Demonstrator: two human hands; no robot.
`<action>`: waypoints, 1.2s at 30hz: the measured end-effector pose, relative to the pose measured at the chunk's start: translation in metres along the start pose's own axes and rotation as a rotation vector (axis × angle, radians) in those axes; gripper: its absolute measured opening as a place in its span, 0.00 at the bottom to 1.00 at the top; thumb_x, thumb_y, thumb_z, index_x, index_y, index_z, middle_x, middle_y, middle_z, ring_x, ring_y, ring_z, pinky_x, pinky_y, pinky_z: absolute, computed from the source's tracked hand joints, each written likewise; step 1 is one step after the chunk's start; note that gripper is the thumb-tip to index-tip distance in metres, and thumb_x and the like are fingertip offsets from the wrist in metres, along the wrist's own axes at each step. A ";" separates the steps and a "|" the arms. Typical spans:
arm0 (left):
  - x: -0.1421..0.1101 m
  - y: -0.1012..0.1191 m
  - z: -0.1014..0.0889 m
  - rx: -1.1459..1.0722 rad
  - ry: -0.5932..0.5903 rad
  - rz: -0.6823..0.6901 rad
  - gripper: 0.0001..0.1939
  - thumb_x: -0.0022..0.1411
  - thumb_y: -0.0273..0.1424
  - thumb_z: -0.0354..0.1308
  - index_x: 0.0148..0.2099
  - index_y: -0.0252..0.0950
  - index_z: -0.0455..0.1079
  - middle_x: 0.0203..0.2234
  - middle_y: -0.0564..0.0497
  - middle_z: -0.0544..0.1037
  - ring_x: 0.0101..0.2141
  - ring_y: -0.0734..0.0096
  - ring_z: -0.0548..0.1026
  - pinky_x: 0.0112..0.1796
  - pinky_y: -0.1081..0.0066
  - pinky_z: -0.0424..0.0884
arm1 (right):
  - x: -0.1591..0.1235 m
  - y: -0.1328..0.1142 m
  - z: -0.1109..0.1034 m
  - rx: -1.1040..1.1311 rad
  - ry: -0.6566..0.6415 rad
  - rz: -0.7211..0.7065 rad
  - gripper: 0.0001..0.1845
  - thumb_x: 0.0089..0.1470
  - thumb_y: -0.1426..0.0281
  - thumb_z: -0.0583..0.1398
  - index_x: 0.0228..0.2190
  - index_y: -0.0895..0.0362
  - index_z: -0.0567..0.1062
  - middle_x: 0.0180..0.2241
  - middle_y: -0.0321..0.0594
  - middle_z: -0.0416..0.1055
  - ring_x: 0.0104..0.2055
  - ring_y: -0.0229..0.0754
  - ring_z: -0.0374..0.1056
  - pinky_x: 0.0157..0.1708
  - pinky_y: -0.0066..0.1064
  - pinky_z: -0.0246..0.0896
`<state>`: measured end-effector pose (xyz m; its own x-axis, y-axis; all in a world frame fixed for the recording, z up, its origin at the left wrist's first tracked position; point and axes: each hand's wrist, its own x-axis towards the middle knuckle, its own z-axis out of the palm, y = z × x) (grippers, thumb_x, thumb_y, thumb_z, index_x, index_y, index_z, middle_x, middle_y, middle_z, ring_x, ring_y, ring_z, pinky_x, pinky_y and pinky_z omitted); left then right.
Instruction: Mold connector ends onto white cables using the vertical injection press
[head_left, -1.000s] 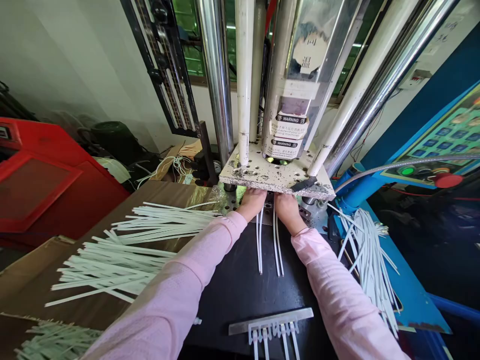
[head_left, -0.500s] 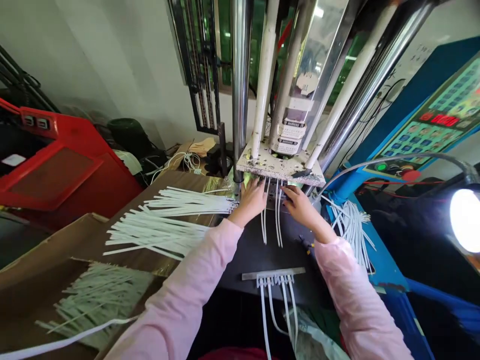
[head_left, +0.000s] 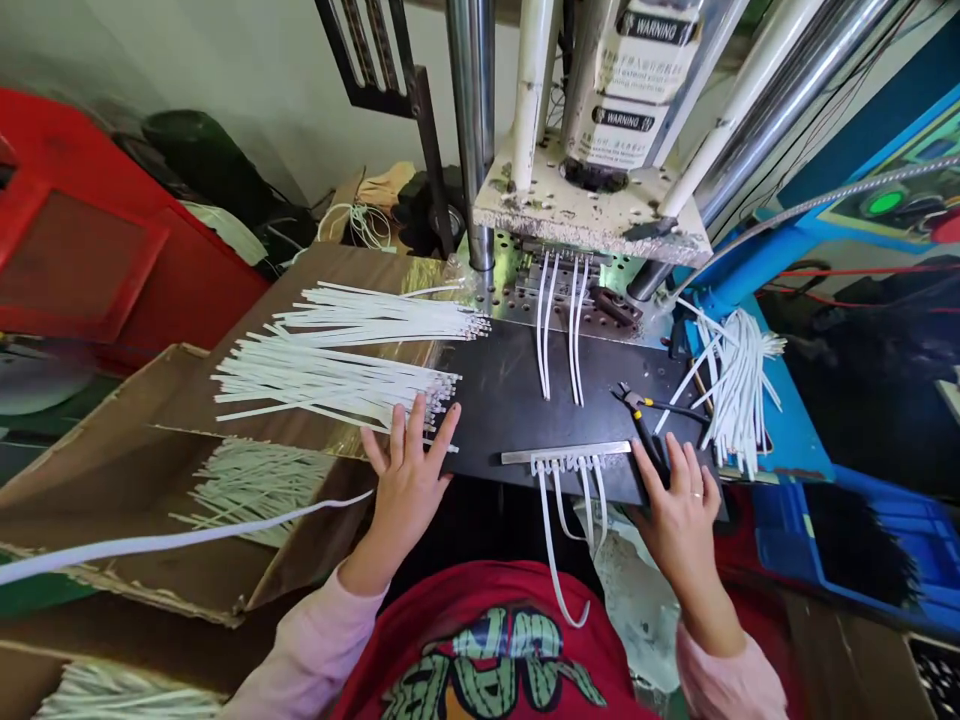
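1. The left hand (head_left: 409,490) lies open with its fingers spread, clamped on nothing. Its fingertips reach the ends of a bundle of white plastic strips (head_left: 330,375), which sits at its 12 o'clock on brown cardboard (head_left: 285,445). The hand is at the near edge of a black work board (head_left: 510,400).

2. The right hand (head_left: 679,530) is also open, its fingers apart and empty. At its 11 o'clock, a metal bar (head_left: 566,453) rests on the board, just beyond the fingertips, with looped white strips (head_left: 555,530) hanging over the near edge.

3. Side cutters with yellow and black handles (head_left: 637,405) lie at the right hand's 12 o'clock, their handles close to its fingertips. Whether they touch, I cannot tell.

4. Farther along at 1 o'clock, a second bunch of white strips (head_left: 739,390) rests on a blue machine bed (head_left: 795,450).

5. Between the hands, at 12 o'clock from the board's middle, two pairs of white strips (head_left: 559,325) stand in a steel mould plate (head_left: 510,290), under a stone-crusted press platen (head_left: 585,205). No hand is near them.

6. Toward 9 o'clock, a loose white strip (head_left: 172,540) crosses the cardboard, and a red cabinet (head_left: 75,240) stands beyond it. At 2 o'clock sits a control panel (head_left: 885,205). The person's red T-shirt (head_left: 487,650) fills the bottom edge at 6 o'clock.
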<state>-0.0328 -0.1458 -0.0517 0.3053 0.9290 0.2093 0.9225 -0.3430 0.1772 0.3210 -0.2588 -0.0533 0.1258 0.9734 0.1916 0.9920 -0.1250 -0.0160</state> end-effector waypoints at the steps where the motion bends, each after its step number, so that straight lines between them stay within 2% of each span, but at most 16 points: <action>1: 0.001 0.003 0.002 -0.007 0.004 -0.026 0.55 0.54 0.20 0.65 0.74 0.55 0.41 0.73 0.45 0.36 0.70 0.37 0.39 0.63 0.30 0.30 | 0.002 -0.008 0.001 -0.022 0.022 0.040 0.46 0.53 0.73 0.61 0.69 0.43 0.51 0.72 0.48 0.39 0.72 0.61 0.42 0.65 0.57 0.43; 4: 0.003 0.006 0.005 -0.029 0.014 -0.051 0.56 0.54 0.18 0.62 0.74 0.57 0.37 0.73 0.48 0.32 0.71 0.38 0.37 0.63 0.30 0.29 | 0.007 -0.017 -0.001 -0.055 0.037 0.092 0.46 0.50 0.77 0.60 0.68 0.46 0.54 0.71 0.51 0.42 0.72 0.59 0.44 0.64 0.53 0.45; 9: 0.002 0.003 0.004 -0.047 -0.002 -0.030 0.55 0.53 0.17 0.60 0.73 0.57 0.38 0.73 0.51 0.30 0.71 0.39 0.36 0.64 0.33 0.29 | 0.007 -0.013 -0.004 -0.069 0.010 0.083 0.45 0.48 0.78 0.60 0.67 0.47 0.58 0.71 0.51 0.42 0.72 0.59 0.43 0.65 0.50 0.44; 14: 0.003 0.007 0.009 -0.030 0.049 -0.063 0.53 0.55 0.15 0.55 0.73 0.57 0.38 0.73 0.52 0.34 0.71 0.42 0.38 0.64 0.33 0.30 | 0.006 -0.018 0.003 -0.061 0.106 0.141 0.45 0.50 0.79 0.58 0.67 0.45 0.58 0.71 0.49 0.45 0.71 0.61 0.45 0.63 0.53 0.44; 16: 0.004 0.007 0.011 -0.026 0.057 -0.081 0.52 0.55 0.15 0.55 0.73 0.56 0.41 0.73 0.51 0.36 0.71 0.42 0.39 0.64 0.33 0.31 | 0.007 -0.019 0.006 -0.050 0.138 0.157 0.45 0.49 0.79 0.59 0.67 0.43 0.59 0.70 0.48 0.47 0.70 0.62 0.47 0.63 0.53 0.44; 21: 0.006 0.007 0.012 -0.017 0.032 -0.117 0.50 0.51 0.15 0.59 0.72 0.52 0.51 0.73 0.47 0.41 0.70 0.39 0.40 0.64 0.32 0.29 | 0.008 -0.018 0.009 -0.061 0.148 0.175 0.42 0.46 0.78 0.60 0.63 0.45 0.66 0.70 0.46 0.48 0.70 0.60 0.48 0.63 0.52 0.45; 28: 0.006 0.007 0.008 0.006 0.019 -0.101 0.51 0.51 0.15 0.59 0.72 0.51 0.49 0.73 0.46 0.41 0.70 0.39 0.40 0.64 0.34 0.32 | 0.008 -0.019 0.009 -0.079 0.133 0.160 0.41 0.50 0.77 0.60 0.64 0.46 0.64 0.70 0.48 0.48 0.70 0.60 0.47 0.63 0.53 0.45; 30: 0.005 0.007 0.000 0.005 -0.009 -0.068 0.51 0.52 0.17 0.61 0.73 0.49 0.48 0.73 0.43 0.40 0.70 0.37 0.40 0.64 0.33 0.33 | 0.006 -0.014 0.004 -0.045 0.092 0.135 0.43 0.49 0.76 0.62 0.65 0.45 0.62 0.71 0.47 0.45 0.70 0.63 0.45 0.64 0.57 0.44; 33: 0.002 0.013 -0.018 -0.052 -0.056 0.052 0.47 0.57 0.27 0.66 0.73 0.44 0.49 0.73 0.38 0.40 0.70 0.34 0.39 0.63 0.30 0.36 | 0.003 -0.003 -0.015 0.130 -0.019 0.031 0.44 0.50 0.73 0.61 0.67 0.44 0.57 0.71 0.46 0.41 0.72 0.66 0.39 0.63 0.62 0.44; 36: 0.004 0.030 -0.027 -0.158 -0.093 0.217 0.38 0.63 0.31 0.62 0.71 0.43 0.53 0.70 0.38 0.53 0.68 0.41 0.50 0.64 0.35 0.41 | 0.007 -0.005 -0.041 0.408 -0.086 -0.085 0.37 0.58 0.71 0.56 0.67 0.46 0.55 0.71 0.46 0.42 0.73 0.60 0.38 0.65 0.59 0.47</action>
<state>-0.0104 -0.1562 -0.0194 0.5188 0.8376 0.1711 0.7870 -0.5461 0.2870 0.3169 -0.2592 -0.0112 0.0265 0.9916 0.1264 0.9187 0.0256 -0.3940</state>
